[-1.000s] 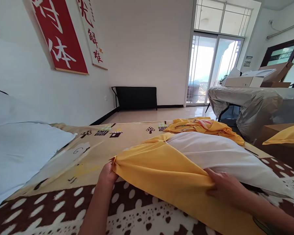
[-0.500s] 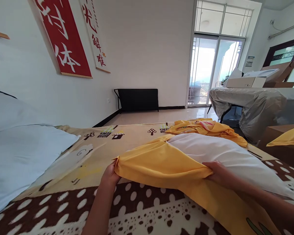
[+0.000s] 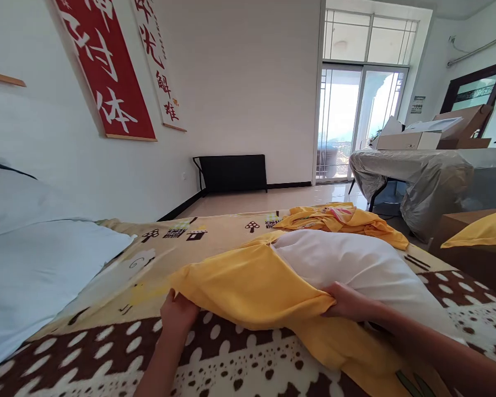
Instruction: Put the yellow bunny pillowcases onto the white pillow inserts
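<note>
A yellow pillowcase [image 3: 248, 281] is partly around a white pillow [image 3: 351, 259], whose right part lies bare on the patterned bedspread [image 3: 248, 358]. My left hand [image 3: 179, 311] is at the left corner of the pillowcase, its fingers closed on the edge of the cloth and partly hidden under it. Near the opening, my right hand [image 3: 343, 300] pinches the pillowcase rim beside the pillow. Loose yellow fabric hangs from there toward the lower right, below my right forearm.
Light blue pillows [image 3: 45, 264] lie at the left. Crumpled yellow cloth [image 3: 343, 220] is on the bed's far side. At the right stand a brown box [image 3: 458, 226] with yellow fabric on it and a plastic-covered table [image 3: 421, 165] bearing boxes.
Both hands have moved slightly left and down with the pillowcase. The left corner, pointed before, now looks rounded over my left fingers. The view has tilted up a little.
</note>
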{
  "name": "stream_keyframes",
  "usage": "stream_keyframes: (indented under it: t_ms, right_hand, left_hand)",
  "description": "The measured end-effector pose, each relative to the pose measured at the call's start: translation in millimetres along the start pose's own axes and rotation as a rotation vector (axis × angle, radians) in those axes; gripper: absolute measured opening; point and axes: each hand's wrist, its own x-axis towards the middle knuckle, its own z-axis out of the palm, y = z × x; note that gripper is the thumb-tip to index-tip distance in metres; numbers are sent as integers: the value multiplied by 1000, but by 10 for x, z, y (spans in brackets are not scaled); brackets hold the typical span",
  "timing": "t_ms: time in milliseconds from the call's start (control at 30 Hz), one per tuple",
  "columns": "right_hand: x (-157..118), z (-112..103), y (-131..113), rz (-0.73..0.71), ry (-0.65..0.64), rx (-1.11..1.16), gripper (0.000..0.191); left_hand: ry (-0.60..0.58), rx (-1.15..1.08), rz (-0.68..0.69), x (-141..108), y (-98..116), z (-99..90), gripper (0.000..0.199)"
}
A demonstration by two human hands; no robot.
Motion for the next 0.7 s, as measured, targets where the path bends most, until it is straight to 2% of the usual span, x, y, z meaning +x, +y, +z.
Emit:
stream_keyframes:
  t_ms: [67,133,167,233,267,333,433,533,633,700]
  right_hand:
    - [7,-49,-15,0,23,32,13]
    - [44,-118,-74,28,48,31,16]
    - [73,-153,-121,41,60,17,16]
    - [139,-208,-238,35,94,-18,16]
    - [168,-219,-297,16,110,-33,17]
    - [195,-185,-389,-12,133,-58,18]
    - [109,-8,-418,73,73,-149,21]
    - [-71,154,-387,149,-35,-265,23]
    - [-145,119,-445,74,-198,-261,23]
    - [-76,23,-530,10,-282,-85,29]
  left_hand:
    - [26,-21,-49,-220,-157,-55,42]
    - [-11,8,-159,-530,-332,-63,35]
    - [-77,40,-235,-705,-423,-39,33]
    - [-305,124,-400,-1049,-604,68,32]
    - [-413,149,-444,-1195,-694,149,33]
    - [-522,142,-453,-1403,-868,342,33]
    - [-506,0,-372,-1524,-1083,623,31]
    - [-354,-93,-320,-1577,-1214,794,27]
    - [-253,-110,-303,-1672,-1260,845,29]
    - [-257,-106,-285,-1743,-1258,844,36]
